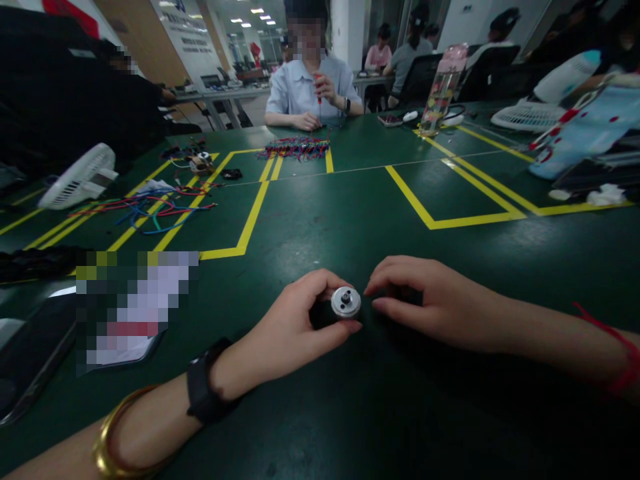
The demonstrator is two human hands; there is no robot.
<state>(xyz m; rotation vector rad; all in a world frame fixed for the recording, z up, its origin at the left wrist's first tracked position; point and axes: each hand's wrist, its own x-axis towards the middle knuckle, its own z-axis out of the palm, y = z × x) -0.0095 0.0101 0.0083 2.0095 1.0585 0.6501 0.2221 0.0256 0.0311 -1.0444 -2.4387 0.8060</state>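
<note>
Your single view looks out from your head, facing forward and down across the green worktop. Your left hand and right hand sit close, at lower centre and right; the person opposite and the room behind lie farther off, along the top.

Pixel blocks cover your phone at left; the left edge cuts off the dark case.
</note>
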